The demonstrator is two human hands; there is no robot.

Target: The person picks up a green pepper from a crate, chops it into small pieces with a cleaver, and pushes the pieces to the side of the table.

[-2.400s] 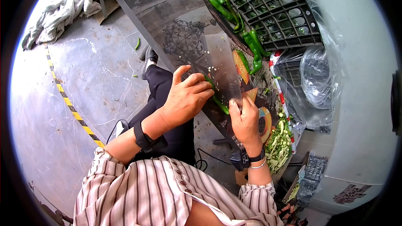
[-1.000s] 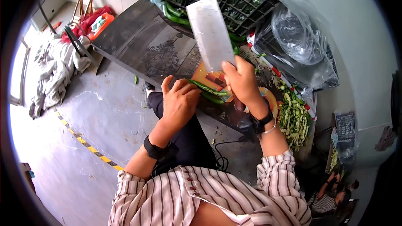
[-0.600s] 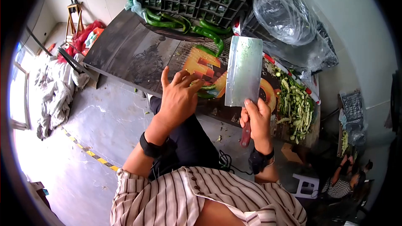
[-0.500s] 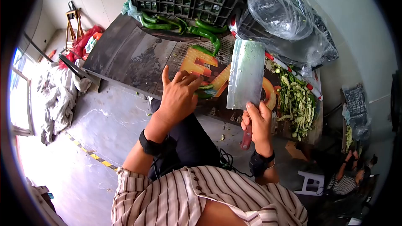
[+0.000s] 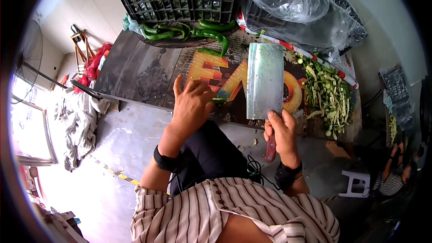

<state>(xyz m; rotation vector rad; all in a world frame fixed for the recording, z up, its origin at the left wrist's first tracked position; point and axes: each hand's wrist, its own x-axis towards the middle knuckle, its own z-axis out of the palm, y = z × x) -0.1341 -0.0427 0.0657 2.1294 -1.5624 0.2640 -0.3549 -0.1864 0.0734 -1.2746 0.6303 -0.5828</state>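
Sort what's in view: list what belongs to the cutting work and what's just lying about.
Part of the work:
cleaver, in the right hand
green piece by the left hand
whole green peppers
chopped green pile
table

Apparently just lying about:
heaped cloth
white stool

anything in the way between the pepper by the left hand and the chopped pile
Yes: in this view the cleaver, held in the right hand, stands between the green pepper at the left hand and the chopped pile. Its height above the table is unclear.
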